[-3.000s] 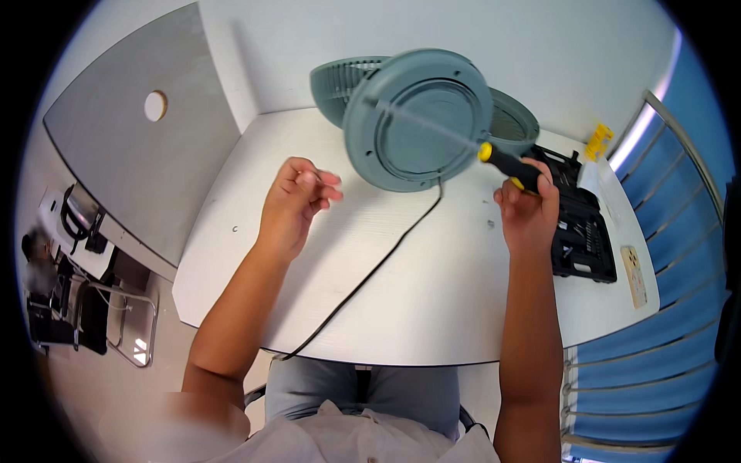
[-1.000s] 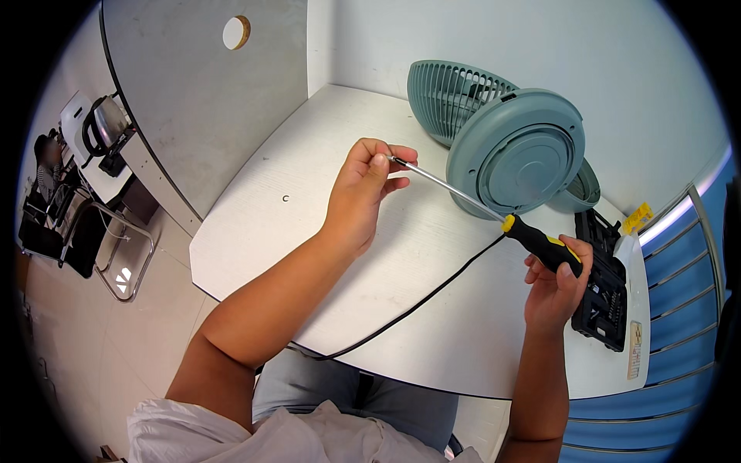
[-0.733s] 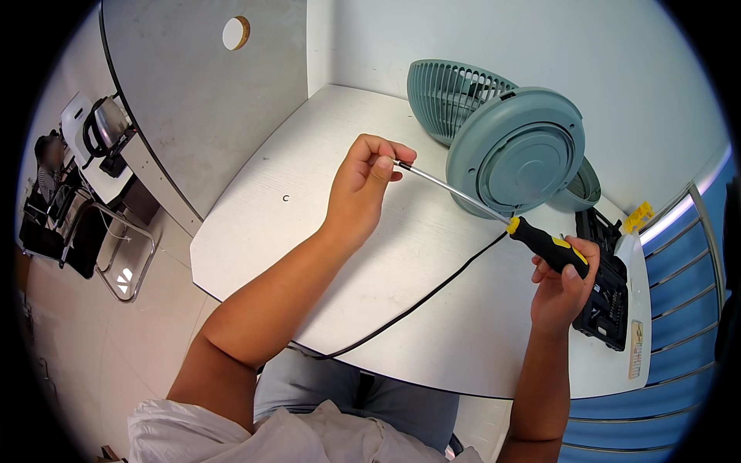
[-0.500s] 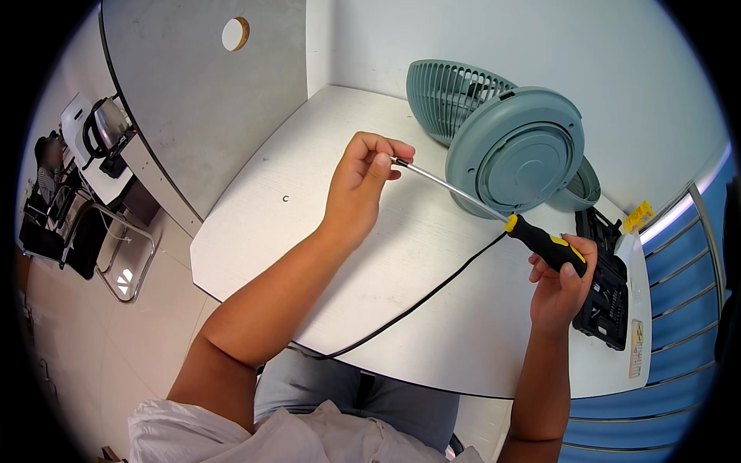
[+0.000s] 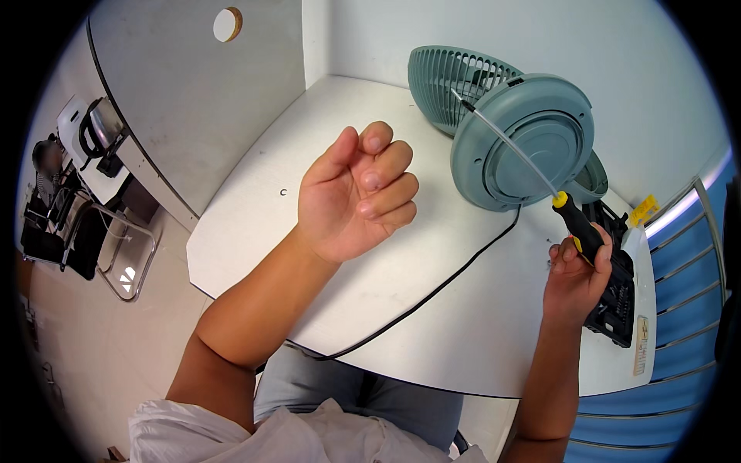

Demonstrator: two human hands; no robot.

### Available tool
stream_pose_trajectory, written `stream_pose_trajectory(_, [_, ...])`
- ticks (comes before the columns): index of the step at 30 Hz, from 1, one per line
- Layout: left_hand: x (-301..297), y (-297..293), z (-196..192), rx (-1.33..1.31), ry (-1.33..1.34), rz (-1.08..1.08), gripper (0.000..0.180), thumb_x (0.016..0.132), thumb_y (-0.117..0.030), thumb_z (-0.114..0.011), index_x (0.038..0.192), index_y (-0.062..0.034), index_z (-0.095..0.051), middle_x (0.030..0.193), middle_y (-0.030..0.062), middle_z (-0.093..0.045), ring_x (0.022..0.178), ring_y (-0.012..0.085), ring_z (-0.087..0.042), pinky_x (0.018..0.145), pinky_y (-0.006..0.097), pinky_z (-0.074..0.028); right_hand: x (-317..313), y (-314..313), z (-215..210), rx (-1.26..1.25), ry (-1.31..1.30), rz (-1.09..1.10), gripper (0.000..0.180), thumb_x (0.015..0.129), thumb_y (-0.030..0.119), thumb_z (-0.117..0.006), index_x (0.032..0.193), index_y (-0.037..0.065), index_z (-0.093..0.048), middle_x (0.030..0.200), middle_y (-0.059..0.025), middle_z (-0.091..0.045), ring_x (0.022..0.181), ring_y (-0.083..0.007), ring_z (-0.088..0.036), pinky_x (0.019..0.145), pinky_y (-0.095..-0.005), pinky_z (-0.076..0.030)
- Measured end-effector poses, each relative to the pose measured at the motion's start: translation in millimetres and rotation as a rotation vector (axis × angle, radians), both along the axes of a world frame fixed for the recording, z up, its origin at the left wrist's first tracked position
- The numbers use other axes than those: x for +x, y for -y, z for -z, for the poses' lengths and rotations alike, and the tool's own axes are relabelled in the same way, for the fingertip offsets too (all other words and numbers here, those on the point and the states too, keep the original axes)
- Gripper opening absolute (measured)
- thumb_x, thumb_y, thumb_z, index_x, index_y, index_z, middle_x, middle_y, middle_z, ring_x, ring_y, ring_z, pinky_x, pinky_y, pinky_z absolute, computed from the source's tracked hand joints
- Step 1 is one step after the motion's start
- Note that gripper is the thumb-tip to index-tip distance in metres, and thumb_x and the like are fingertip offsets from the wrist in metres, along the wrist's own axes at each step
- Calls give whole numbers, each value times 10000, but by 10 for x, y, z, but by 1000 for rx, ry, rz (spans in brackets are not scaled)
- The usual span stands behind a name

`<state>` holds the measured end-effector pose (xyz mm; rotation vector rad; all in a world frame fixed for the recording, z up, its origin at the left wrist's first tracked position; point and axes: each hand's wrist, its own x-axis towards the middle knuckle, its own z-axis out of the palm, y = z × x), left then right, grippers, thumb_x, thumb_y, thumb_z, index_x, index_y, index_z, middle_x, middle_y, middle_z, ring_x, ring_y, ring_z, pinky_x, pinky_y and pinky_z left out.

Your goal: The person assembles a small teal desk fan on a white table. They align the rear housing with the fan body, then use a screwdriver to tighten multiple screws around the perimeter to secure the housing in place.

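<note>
My right hand (image 5: 577, 270) grips a screwdriver (image 5: 511, 143) by its black and yellow handle. The long shaft slants up and left, its tip in front of a grey-green fan (image 5: 522, 147). The fan lies on its side, with its round base toward me and its slatted grille (image 5: 440, 83) behind. My left hand (image 5: 356, 193) hovers over the table, palm up. Its fingers are loosely curled, the thumb stands apart, and nothing shows in it. A black cord (image 5: 421, 305) runs from the fan base over the table's front edge.
Beyond my right hand lies a black tool case (image 5: 617, 309) with bits. A grey panel (image 5: 208, 85) borders the white table (image 5: 247, 231) on the left. Metal rails (image 5: 687, 289) stand to the right. A kettle (image 5: 106, 123), chairs and a person are farther left.
My left hand has let go of the screwdriver's tip end and turned palm up. My right hand has moved slightly right and up, and the screwdriver now points more steeply upward.
</note>
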<state>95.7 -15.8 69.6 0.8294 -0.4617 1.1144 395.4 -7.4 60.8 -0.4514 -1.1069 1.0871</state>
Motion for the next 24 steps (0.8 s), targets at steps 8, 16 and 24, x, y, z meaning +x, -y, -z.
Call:
stream_pose_trajectory(8, [11, 16, -11, -3, -5, -3, 240, 989, -324, -346, 972, -123, -477, 747, -7, -440, 552, 97, -391, 527, 238, -307, -70, 21, -27, -43, -41, 99, 342, 903, 306, -418, 1135, 58, -460, 735, -55, -536, 630, -123, -494, 676, -316, -446])
stream_pose_trajectory(16, [-3, -12, 15, 18, 3, 24, 280, 992, -330, -323, 1017, -116, -501, 776, 8, -458, 590, 113, -398, 551, 243, -326, -71, 24, -23, -35, -29, 99, 339, 903, 297, -419, 1132, 51, -460, 738, -57, -535, 628, -124, -494, 667, -311, -450])
stream_pose_trajectory(24, [13, 39, -27, -12, -23, -7, 236, 996, -316, -324, 916, -126, -440, 721, -11, -422, 548, 98, -388, 531, 243, -308, -91, 39, -42, -14, -10, 94, 345, 899, 299, -424, 1134, 47, -458, 728, -59, -532, 601, -123, -485, 658, -307, -451])
